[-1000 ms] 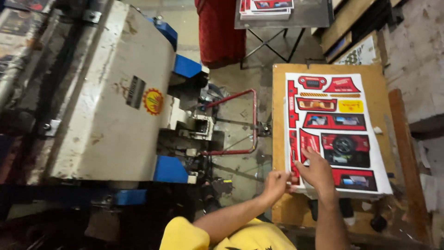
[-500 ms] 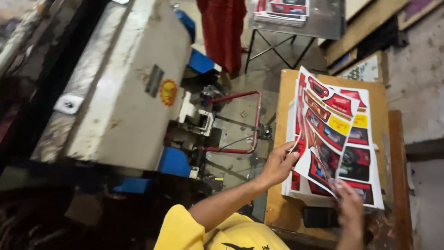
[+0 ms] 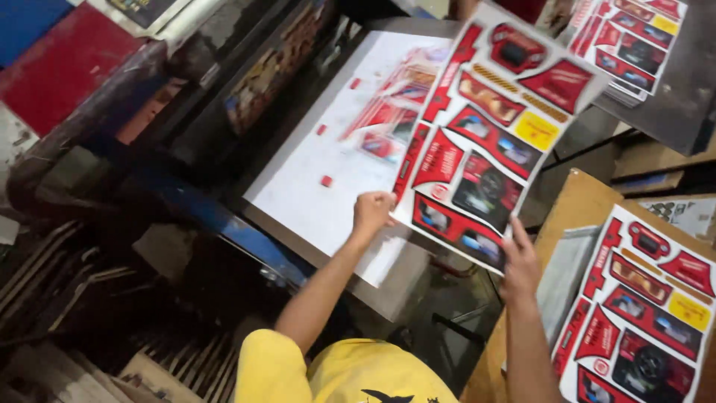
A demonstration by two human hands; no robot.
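Observation:
I hold a printed cardboard sheet (image 3: 498, 127), white with red, black and yellow box panels, tilted in the air over the press. My left hand (image 3: 373, 211) grips its lower left corner, and my right hand (image 3: 517, 263) grips its lower right edge. Under the sheet lies the white press bed (image 3: 321, 179), which carries faint red print marks and small red tabs. A stack of the same printed sheets (image 3: 645, 313) rests on a wooden table (image 3: 574, 201) at the lower right.
Another pile of printed sheets (image 3: 630, 37) sits on a grey metal table (image 3: 686, 97) at the top right. The dark machine frame (image 3: 149, 149) with a blue bar (image 3: 216, 220) fills the left. Wooden slats (image 3: 179, 358) lie at the bottom left.
I have lifted the top sheet off the stack on the wooden table and swung it left over the press bed. My view has turned from the stack toward the machine.

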